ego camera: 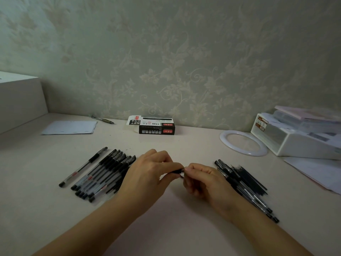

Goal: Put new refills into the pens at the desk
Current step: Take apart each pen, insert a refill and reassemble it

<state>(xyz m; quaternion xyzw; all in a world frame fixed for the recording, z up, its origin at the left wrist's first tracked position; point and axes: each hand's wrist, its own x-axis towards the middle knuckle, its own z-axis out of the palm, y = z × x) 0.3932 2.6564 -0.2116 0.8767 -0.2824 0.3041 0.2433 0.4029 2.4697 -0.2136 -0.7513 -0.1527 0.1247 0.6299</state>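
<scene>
A: Where is the pen being worked on?

B: Between the two hands. The left hand [149, 169] has its fingers curled round a slim black plastic pen [177, 171], and only a short dark stub of it shows past the fingertips. The right hand [200, 179] meets that stub from the other side, thumb and forefinger closed on its end.

A: Which way does the pen's long axis run?

B: Across the person, from one hand to the other, nearly level with the pale desk top [184, 145]. So any pull or twist would seem to go along that line, with the hands drawing apart sideways. Whether the right hand pinches a tip, a cap or a refill end is too small to tell.

A: And the supplies?

B: The heap of thin black refills and pen parts [245, 180] lies just outside the right hand, so that hand is nearer to it. The row of clear-barrelled pens with black caps [103, 174] lies outside the left hand, partly under its wrist. The black-and-white cardboard refill box [156, 125] stands well beyond both hands, by the wall.
</scene>
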